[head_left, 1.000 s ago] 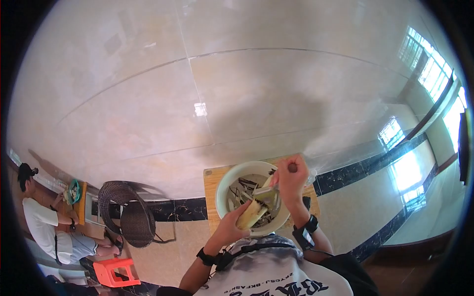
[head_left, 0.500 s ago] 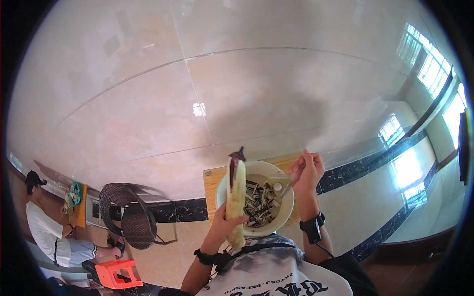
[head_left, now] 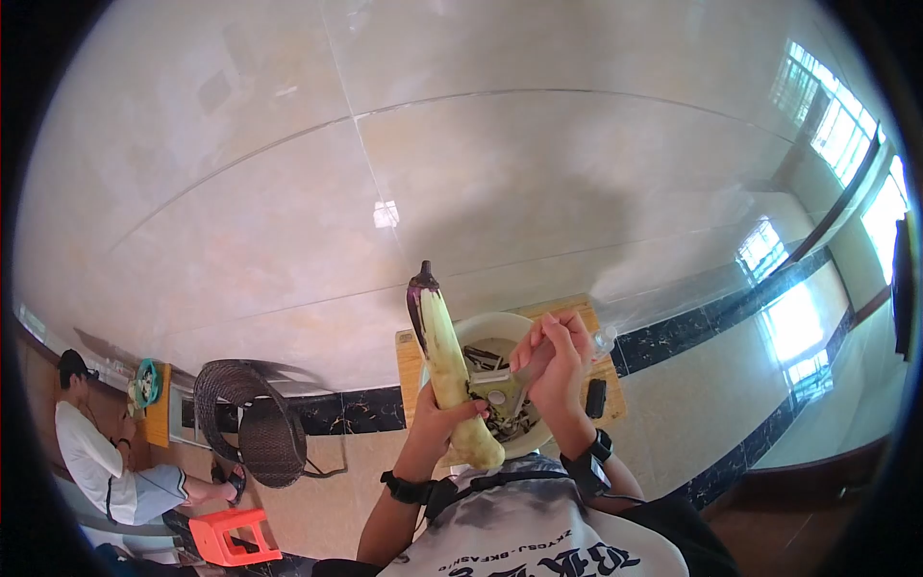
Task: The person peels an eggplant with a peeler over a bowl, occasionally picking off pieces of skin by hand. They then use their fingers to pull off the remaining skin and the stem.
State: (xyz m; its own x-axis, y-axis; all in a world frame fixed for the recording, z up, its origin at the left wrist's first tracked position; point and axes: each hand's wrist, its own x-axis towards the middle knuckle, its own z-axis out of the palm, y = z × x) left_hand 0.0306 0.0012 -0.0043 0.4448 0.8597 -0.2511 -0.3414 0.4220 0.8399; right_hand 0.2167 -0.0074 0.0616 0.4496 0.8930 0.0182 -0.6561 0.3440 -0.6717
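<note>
A mostly peeled eggplant (head_left: 444, 361) is in my left hand (head_left: 444, 418), whose fingers wrap round its lower part. Its dark stem points up and away, and a strip of purple skin stays along its left side. My right hand (head_left: 556, 363) is closed on a pale peeler (head_left: 497, 395), held just right of the eggplant's flank. Beneath both hands, a light-coloured basin (head_left: 531, 440) contains many dark and pale strips of peel (head_left: 510, 425), partly hidden by the eggplant and the peeler.
The basin rests on a wooden table (head_left: 575, 310) against a tiled wall. A black object (head_left: 596, 397) and a clear glass-like item (head_left: 604, 338) are on its right side. Leftward stand a wicker chair (head_left: 272, 447) and a red stool (head_left: 231, 536); another person (head_left: 91, 452) sits beyond.
My right hand with the peeler has come left and over the basin, nearer the eggplant. The eggplant's stem end has tipped to the left and its lower end has swung right.
</note>
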